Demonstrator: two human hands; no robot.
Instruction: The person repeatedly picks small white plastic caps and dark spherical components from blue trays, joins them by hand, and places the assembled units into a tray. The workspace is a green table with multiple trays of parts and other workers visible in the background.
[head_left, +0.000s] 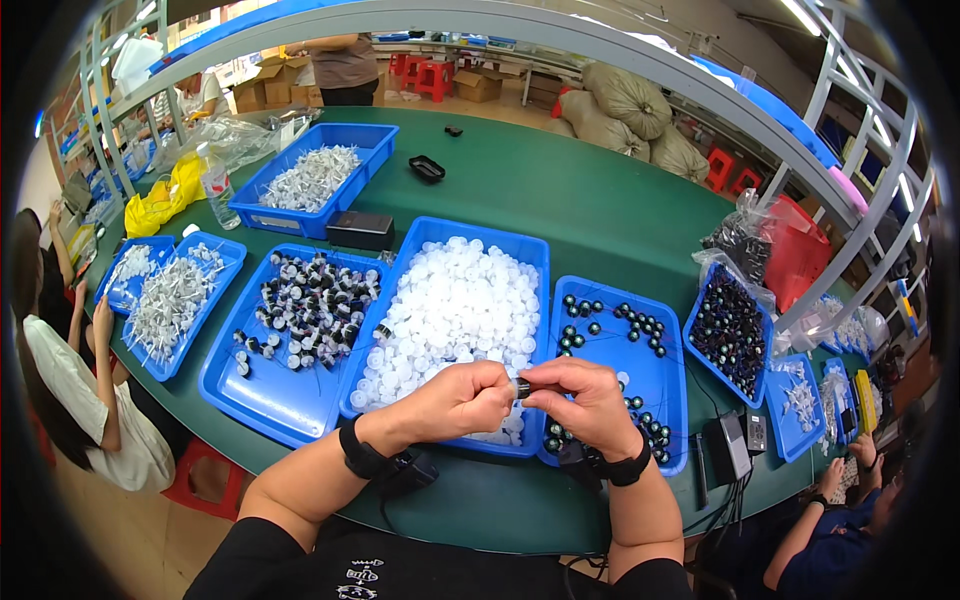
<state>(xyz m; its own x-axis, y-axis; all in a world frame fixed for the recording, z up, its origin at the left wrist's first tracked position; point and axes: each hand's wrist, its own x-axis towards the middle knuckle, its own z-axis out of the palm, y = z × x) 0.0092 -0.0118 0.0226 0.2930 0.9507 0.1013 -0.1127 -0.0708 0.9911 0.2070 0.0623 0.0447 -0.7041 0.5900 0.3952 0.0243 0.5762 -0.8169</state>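
Piece, small, dark with a pale end (521, 388): one, mostly hidden by fingers, held between both hands above the near right part of the centre tray.

Left hand (468, 400): grip closed in a fist, fingertips on the piece's left end; black wristband.

Right hand (590, 402): grip closed on the piece, thumb against forefinger; black wristband.

Centre tray, blue plastic, rectangular (520, 243): heaped with translucent white domed caps (450, 300).

Left tray, blue plastic (245, 400): black-and-white rounded pieces with thin wires (320, 310), gathered toward the far side.

Right tray, blue plastic (600, 375): dark glossy round pieces (645, 330), in loose groups at the far and near ends.

Outer right tray, blue plastic, tilted in view (755, 390): filled with dark pieces and wires (728, 325).

Far left tray, blue plastic, deep-walled (375, 150): white thin-stemmed pieces (310, 180). Black rectangular box (360, 231) just beside its near right corner.

Outer left tray, blue plastic (225, 250): similar white stemmed pieces (175, 295).

Surface, dark green (600, 230): carries all trays; also a small black open dish (427, 168) at the far side, a clear plastic bottle (217, 185) and a crumpled yellow bag (165, 200) at far left.

Co-worker in a white top (95, 400): seated at the left edge.
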